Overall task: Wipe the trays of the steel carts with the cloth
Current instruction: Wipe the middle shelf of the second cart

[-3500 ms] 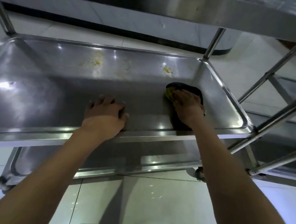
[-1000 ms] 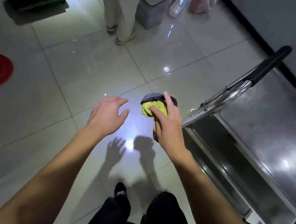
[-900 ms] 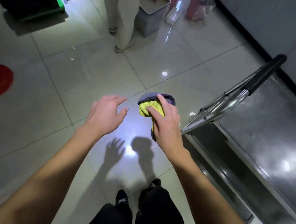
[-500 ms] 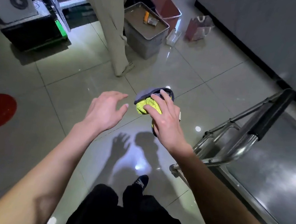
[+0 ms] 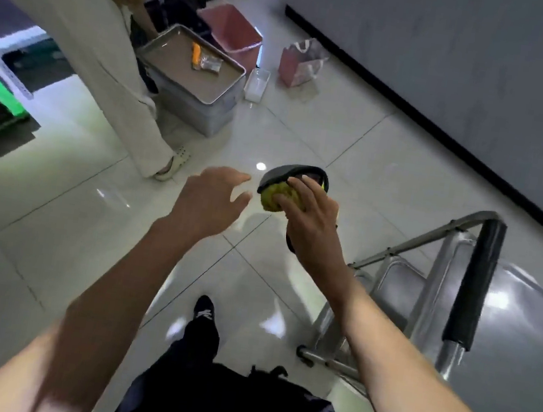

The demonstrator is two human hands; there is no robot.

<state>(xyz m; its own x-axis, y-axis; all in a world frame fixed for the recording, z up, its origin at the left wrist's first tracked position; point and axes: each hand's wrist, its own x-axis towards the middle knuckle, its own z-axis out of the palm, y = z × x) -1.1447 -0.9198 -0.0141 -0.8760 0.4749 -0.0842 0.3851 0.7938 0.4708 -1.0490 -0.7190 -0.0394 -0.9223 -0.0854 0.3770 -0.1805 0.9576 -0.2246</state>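
My right hand (image 5: 313, 221) grips a bunched yellow and dark grey cloth (image 5: 279, 189) in mid-air above the tiled floor. My left hand (image 5: 210, 201) hovers just left of the cloth, fingers relaxed and spread, holding nothing. A steel cart stands at the right, with its black-sleeved handle (image 5: 474, 277) and shiny top tray (image 5: 516, 328) in view. Both hands are left of the cart and touch no part of it.
Another person in pale trousers (image 5: 87, 43) stands ahead on the left. Behind them sit a grey bin with a tray lid (image 5: 193, 81), a pink bin (image 5: 233, 29) and a pink bag (image 5: 299, 61). A grey wall runs along the right.
I left the cart's lower tray, stood up and turned away from the cart. Over the last second the view rose, and both hands lifted with the cloth still held in my right hand.
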